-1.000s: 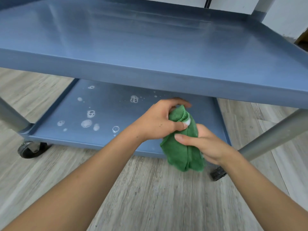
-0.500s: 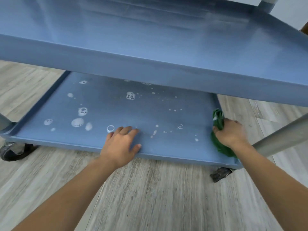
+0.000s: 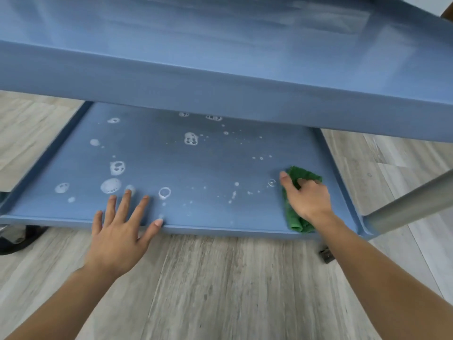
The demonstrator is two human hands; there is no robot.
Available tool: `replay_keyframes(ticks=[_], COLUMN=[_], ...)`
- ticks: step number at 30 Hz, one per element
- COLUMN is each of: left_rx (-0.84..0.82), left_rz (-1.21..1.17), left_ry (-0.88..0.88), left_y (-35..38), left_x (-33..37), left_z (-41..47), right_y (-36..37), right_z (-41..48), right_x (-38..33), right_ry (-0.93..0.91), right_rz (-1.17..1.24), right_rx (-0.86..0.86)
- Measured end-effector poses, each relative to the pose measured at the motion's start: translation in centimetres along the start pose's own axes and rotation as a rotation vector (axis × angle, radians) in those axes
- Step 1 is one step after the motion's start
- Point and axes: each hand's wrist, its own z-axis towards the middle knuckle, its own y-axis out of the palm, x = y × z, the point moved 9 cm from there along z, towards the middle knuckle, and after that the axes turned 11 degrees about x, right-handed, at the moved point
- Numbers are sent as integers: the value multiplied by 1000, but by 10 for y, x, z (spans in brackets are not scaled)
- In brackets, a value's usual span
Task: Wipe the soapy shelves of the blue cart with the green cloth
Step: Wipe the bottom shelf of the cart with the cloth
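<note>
The person is bent low in front of the blue cart (image 3: 245,99), both bare arms reaching towards its lower shelf (image 3: 196,163). The right hand (image 3: 306,197) is down on that shelf near its right front corner, fingers curled over the bunched green cloth (image 3: 297,223) and pressing it onto the blue surface, thumb stuck out to the left. The cloth pokes out beyond the knuckles towards the back of the shelf, and a rolled end trails out under the wrist, reaching the shelf's front lip.

The left hand (image 3: 120,231) holds nothing. It lies flat and wide open over the front edge of the shelf, left of middle, fingers spread and pointing inward, the thumb tip on the front lip.

Soap suds (image 3: 110,185) dot the shelf: the biggest foamy blobs sit on its left half just beyond the left fingertips, a bubble ring lies beside them, one cluster is out in the middle, and fine specks run across towards the cloth.

The upper shelf (image 3: 220,69) hangs over the back part of the lower one. A grey leg (image 3: 411,207) rises from the shelf's right front corner. Below the shelf is pale wood-look floor (image 3: 220,290), with a dark caster (image 3: 14,241) under its left front corner.
</note>
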Motion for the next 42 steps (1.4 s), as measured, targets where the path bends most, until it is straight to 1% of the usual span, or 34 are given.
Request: replay_keyframes(ticks=[3, 5, 8, 11, 16, 19, 26, 31, 35, 42], left_rx=[23, 41, 54, 67, 78, 74, 66, 69, 63, 95], left_rz=[-3, -2, -3, 7, 18, 27, 58, 132, 146, 95], left_ry=[-20, -21, -42, -38, -32, -42, -22, -21, -58, -108], left_y=[-5, -6, -5, -2, -4, -10, -12, -12, -13, -18], left_x=[-27, -41, -60, -74, -94, -108, -131, -146, -160, -178], left_z=[0, -2, -2, -3, -4, -3, -12, -11, -11, -18], right_y=[0, 18, 36, 42, 51, 63, 92, 109, 124, 147], right_z=[3, -5, -8, -8, -18, -31, -74, -106, -139, -181], right_x=[-5, 2, 16, 15, -15, -50, -157, -220, -284, -379], right_ry=[-134, -183, -125, -99, -121, -194, -444, -517, -605, -681], right_rz=[-118, -165, -49, -35, -27, -20, -20, -20, 5, 34], right_rx=[99, 49, -8, -50, -34, -53, -80, -90, -101, -87])
